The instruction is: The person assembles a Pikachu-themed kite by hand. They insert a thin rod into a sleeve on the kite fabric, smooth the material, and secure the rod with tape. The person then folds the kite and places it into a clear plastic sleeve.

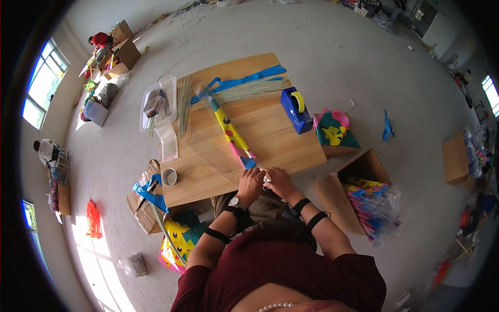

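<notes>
A long, slim roll of printed sheet [228, 127], yellow, teal and pink like a rolled-up kite, lies slantwise on the wooden table. Around and beside it spreads a clear plastic bag [202, 153]. At the table's near edge, my left hand [251, 184] has its fingers bent round the near end of the bag. Right beside it, my right hand [279, 183] pinches the same end, with a small whitish bit showing between the two hands. My fingertips are partly hidden, so the exact grip is hard to see.
On the table [291, 156] are a blue tape dispenser [297, 112], thin sticks [249, 92], blue ribbon [249, 78] and a tape roll [169, 177]. A clear bin [157, 104] stands at its left edge. An open carton [340, 200] with wrapped pieces stands right.
</notes>
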The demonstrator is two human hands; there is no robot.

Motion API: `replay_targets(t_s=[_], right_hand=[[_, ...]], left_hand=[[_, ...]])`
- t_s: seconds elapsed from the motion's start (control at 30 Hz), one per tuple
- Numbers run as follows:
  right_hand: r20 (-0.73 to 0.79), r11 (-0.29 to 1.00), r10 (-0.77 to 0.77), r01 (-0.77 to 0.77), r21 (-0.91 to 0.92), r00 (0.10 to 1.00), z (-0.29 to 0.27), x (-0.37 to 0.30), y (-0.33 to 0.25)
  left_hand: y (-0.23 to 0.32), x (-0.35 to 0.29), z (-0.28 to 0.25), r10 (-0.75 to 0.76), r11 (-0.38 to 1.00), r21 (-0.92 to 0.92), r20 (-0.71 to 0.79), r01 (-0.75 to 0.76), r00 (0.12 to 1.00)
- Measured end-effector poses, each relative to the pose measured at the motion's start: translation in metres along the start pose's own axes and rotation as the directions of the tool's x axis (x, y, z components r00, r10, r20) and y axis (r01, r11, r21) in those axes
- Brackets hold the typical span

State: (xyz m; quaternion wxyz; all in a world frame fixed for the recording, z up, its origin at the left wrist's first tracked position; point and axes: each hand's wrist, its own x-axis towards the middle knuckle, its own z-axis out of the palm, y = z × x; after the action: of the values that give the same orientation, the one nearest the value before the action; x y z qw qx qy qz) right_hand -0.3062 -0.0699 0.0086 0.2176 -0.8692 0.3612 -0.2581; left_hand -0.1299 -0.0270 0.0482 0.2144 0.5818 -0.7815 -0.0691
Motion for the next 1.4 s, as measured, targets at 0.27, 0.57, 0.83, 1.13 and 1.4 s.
replay_targets(t_s=[0.27, 0.57, 0.83, 1.13, 1.4], right_hand=[[-0.046, 0.991, -0.102, 0.098, -0.087, 0.994, 0.004, 0.007, 0.014], [-0.007, 0.979, -0.183, 0.181, -0.096, 0.983, -0.003, 0.01, 0.015], [-0.004, 0.978, -0.181, 0.179, -0.104, 0.984, -0.001, 0.01, 0.016], [-0.003, 0.987, -0.068, 0.067, -0.143, 0.998, 0.01, 0.013, 0.012], [0.071, 0.996, 0.045, -0.039, -0.086, 0.996, 0.011, 0.011, 0.01]], left_hand=[[0.0, -0.008, 0.006, -0.003, 1.0, -0.004, -0.059, 0.003, 0.998], [0.002, -0.011, 0.006, -0.007, 1.0, -0.022, -0.016, 0.007, 1.0], [-0.001, -0.012, 0.007, -0.013, 1.0, -0.001, -0.008, 0.013, 1.0], [-0.001, -0.014, 0.013, -0.018, 1.0, 0.005, 0.017, 0.017, 1.0], [-0.003, -0.023, 0.006, -0.186, 0.974, -0.147, -0.072, 0.174, 0.98]])
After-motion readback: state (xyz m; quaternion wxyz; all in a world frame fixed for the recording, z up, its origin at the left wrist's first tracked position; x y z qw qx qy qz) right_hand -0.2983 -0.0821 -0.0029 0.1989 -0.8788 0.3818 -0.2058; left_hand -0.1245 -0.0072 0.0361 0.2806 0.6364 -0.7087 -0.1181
